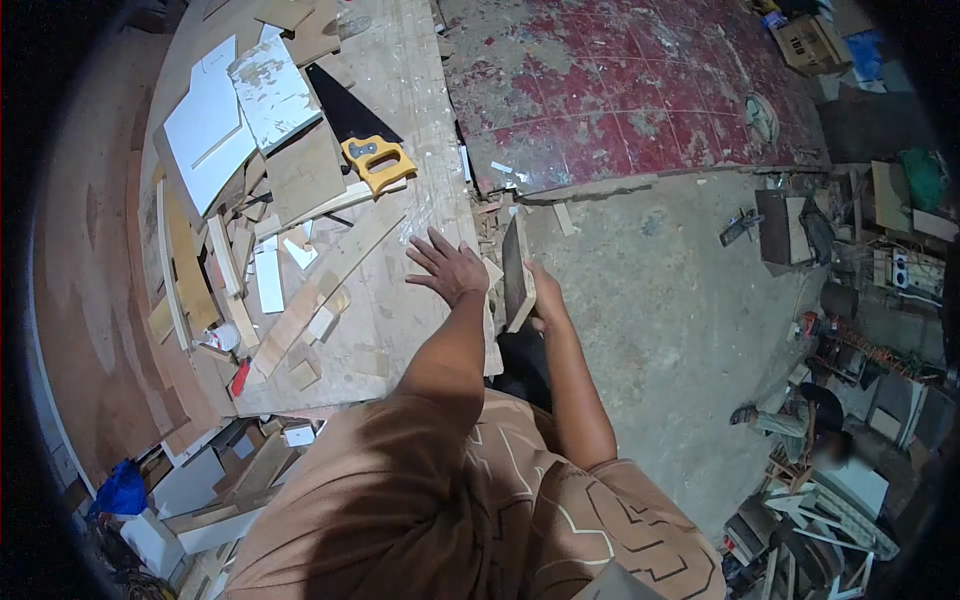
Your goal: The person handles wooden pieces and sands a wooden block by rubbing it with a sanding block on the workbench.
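Note:
My left hand (450, 268) lies on the wooden workbench (425, 140) near its right edge, palm down with the fingers spread. Just beyond that edge, my right hand (545, 297) grips a short wooden board (517, 270) with a dark face and a pale edge. The board stands on its narrow side, tilted slightly, and my right fingers are partly hidden behind it. Farther up the bench rests a handsaw (378, 163) with a yellow handle and a black blade, apart from both hands.
White panels (212, 120), a brown board (307, 175) and several wood offcuts (290, 330) cover the bench's left side. A red tiled floor (620, 90) meets grey concrete (660, 300) to the right. A person (815, 415) sits low among stacked materials at lower right.

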`<action>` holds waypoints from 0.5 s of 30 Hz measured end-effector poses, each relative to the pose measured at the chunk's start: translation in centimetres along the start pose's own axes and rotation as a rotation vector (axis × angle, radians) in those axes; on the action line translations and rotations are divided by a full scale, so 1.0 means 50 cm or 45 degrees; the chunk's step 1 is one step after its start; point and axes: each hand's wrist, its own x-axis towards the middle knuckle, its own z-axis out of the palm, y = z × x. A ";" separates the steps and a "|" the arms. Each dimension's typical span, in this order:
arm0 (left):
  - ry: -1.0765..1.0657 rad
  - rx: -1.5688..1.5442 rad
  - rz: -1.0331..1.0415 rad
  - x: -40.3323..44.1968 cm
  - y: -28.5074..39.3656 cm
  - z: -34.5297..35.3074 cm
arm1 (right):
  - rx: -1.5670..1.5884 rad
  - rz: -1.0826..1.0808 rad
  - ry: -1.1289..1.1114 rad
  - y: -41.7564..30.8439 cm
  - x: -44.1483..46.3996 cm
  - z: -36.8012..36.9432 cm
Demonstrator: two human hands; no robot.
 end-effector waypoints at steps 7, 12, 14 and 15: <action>-0.087 0.006 -0.057 0.004 0.005 -0.012 | -0.506 0.049 -0.074 0.046 -0.050 -0.012; -0.096 -0.015 -0.051 0.003 0.006 -0.016 | 0.105 0.252 -0.023 0.091 0.112 -0.027; -0.074 -0.035 -0.045 0.008 0.008 -0.015 | 0.170 0.226 -0.024 0.074 0.075 -0.024; -0.079 -0.034 -0.045 0.008 0.006 -0.012 | 0.234 0.201 -0.028 0.060 0.039 -0.016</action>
